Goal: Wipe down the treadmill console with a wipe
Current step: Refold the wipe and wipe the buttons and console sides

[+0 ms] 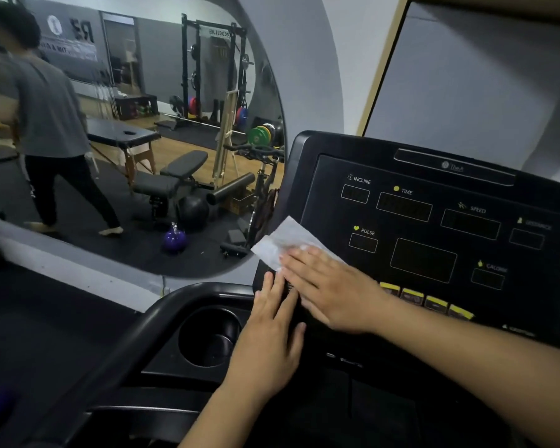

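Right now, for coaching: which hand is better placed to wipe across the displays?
Right: the right hand presses the wipe flat on the console; the left hand rests bare by the cup holder.

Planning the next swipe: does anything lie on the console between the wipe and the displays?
Nothing visible does. The right hand presses the wipe at the console's left edge; the left hand rests below it.

The right hand (333, 295) covers part of the wipe (288, 237); console (330, 218) cropped rightward.
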